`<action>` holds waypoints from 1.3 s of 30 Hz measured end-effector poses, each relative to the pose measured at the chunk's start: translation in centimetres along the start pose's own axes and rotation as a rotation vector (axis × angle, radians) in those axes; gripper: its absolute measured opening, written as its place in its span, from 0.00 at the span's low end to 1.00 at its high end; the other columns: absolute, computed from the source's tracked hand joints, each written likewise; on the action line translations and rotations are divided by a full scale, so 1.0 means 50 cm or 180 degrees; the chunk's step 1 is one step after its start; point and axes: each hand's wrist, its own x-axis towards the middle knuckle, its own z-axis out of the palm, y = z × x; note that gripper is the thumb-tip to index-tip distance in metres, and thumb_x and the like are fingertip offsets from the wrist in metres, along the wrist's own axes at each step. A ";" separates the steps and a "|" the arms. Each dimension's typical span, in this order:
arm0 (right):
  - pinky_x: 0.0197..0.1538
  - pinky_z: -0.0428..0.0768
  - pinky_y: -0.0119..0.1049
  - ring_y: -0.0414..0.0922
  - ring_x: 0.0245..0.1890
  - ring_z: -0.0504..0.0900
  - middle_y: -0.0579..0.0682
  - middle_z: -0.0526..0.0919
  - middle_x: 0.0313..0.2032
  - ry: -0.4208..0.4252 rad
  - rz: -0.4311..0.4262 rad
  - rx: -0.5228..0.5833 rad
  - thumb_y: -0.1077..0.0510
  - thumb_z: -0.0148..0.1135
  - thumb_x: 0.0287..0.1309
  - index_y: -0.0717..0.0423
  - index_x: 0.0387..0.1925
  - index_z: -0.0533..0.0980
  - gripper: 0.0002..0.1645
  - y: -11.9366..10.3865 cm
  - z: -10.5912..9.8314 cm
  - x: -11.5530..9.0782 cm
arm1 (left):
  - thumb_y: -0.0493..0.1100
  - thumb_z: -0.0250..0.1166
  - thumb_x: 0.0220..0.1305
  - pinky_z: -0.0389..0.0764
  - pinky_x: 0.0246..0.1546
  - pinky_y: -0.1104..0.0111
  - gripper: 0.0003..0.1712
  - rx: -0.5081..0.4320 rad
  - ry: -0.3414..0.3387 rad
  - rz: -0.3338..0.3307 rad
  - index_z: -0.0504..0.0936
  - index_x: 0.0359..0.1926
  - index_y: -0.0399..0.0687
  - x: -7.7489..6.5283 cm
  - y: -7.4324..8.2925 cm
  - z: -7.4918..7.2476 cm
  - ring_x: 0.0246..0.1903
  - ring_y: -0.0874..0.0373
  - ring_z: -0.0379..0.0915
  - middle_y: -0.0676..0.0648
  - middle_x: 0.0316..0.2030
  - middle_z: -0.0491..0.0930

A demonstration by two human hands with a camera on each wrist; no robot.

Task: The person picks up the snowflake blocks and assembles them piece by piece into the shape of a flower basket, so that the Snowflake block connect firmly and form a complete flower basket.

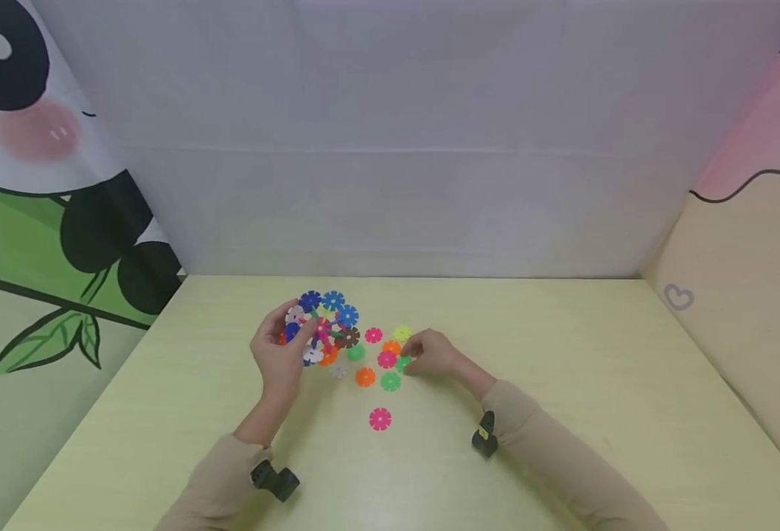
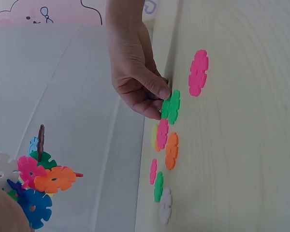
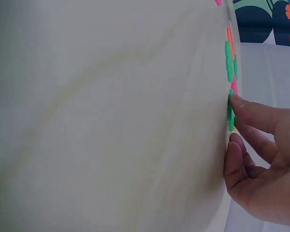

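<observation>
My left hand holds up a ball-like cluster of interlocking snowflake discs in blue, white, pink, orange and brown. The thumb lies across its near side; part of the cluster is hidden behind the hand. At the right edge of the loose discs, my right hand is low over the table, its thumb and fingers pinching a green snowflake disc by the edge. Close by lie another green disc, a pink disc, an orange disc and a yellow disc.
Between the hands lie more loose discs: orange, pink, green and pale grey. One pink disc sits apart, nearer the front. The pale table meets a white backdrop and printed side panels.
</observation>
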 end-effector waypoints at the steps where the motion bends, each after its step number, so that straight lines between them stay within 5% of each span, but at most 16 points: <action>1: 0.41 0.75 0.34 0.42 0.35 0.73 0.46 0.78 0.32 0.0000 0.0000 -0.0015 0.63 0.69 0.42 0.57 0.35 0.80 0.13 -0.001 0.000 -0.001 | 0.33 0.66 0.53 0.79 0.34 0.77 0.21 -0.0023 -0.0002 0.0008 0.76 0.50 0.38 -0.001 0.000 0.002 0.40 0.57 0.75 0.55 0.41 0.78; 17: 0.33 0.75 0.32 0.41 0.29 0.74 0.47 0.77 0.29 0.0536 0.0043 0.0194 0.66 0.67 0.44 0.58 0.31 0.76 0.10 0.000 -0.021 -0.052 | 0.33 0.66 0.53 0.79 0.34 0.75 0.20 -0.0328 0.0017 -0.0030 0.76 0.49 0.37 -0.017 0.000 0.075 0.38 0.61 0.76 0.52 0.39 0.79; 24: 0.29 0.82 0.38 0.51 0.28 0.83 0.54 0.78 0.30 0.1147 0.0031 0.1586 0.67 0.64 0.48 0.63 0.41 0.76 0.14 -0.074 -0.028 -0.110 | 0.33 0.66 0.52 0.79 0.35 0.75 0.21 -0.0465 0.0199 0.0017 0.76 0.50 0.37 -0.025 0.015 0.134 0.44 0.59 0.73 0.49 0.46 0.77; 30: 0.32 0.82 0.35 0.48 0.30 0.84 0.52 0.78 0.29 0.1484 0.0179 0.2825 0.66 0.62 0.52 0.67 0.40 0.74 0.13 -0.140 -0.019 -0.129 | 0.34 0.66 0.53 0.78 0.38 0.75 0.20 -0.0507 0.0204 0.0221 0.77 0.49 0.38 -0.040 0.028 0.176 0.46 0.52 0.72 0.45 0.46 0.78; 39: 0.35 0.81 0.31 0.41 0.30 0.83 0.49 0.81 0.31 0.1604 0.0489 0.3607 0.65 0.59 0.55 0.65 0.42 0.70 0.13 -0.162 -0.004 -0.129 | 0.33 0.65 0.54 0.78 0.39 0.75 0.20 -0.0437 0.0151 0.0498 0.76 0.49 0.38 -0.054 0.026 0.188 0.42 0.59 0.73 0.41 0.46 0.77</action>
